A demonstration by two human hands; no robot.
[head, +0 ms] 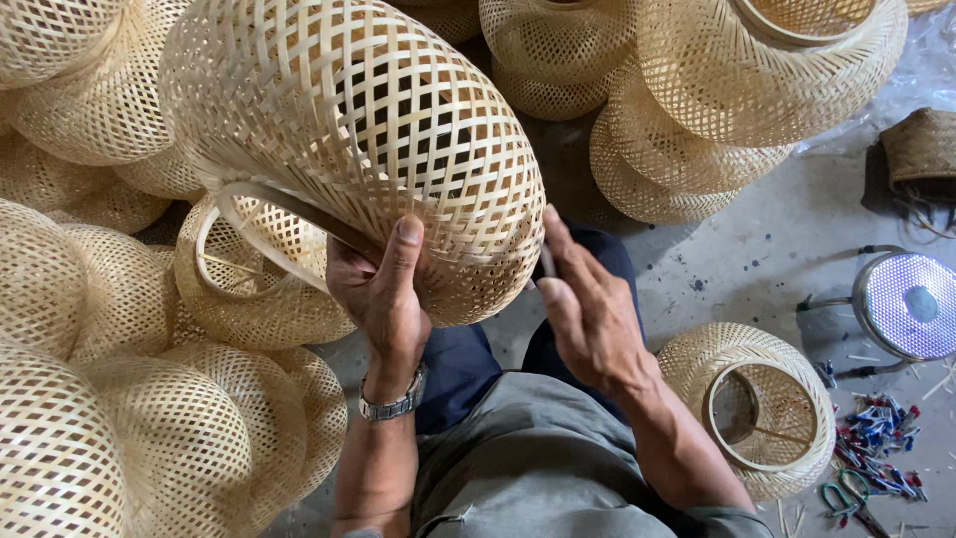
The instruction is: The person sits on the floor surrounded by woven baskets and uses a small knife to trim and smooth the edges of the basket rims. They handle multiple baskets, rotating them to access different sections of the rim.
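A woven bamboo lampshade [349, 130], pale yellow with an open lattice, is held up in front of me with its round rim tilted toward the lower left. My left hand [383, 289] grips it at the rim, thumb pressed on the outside weave, a metal watch on the wrist. My right hand [588, 304] lies against the shade's right side, fingers together and extended; a small dark object shows at its fingertips, too hidden to identify.
Piles of similar woven shades [110, 399] fill the left and the top [757, 80]. One shade [757, 403] lies on the concrete floor at right, beside a round metal lamp [906, 304], scissors and small coloured clips [876, 428].
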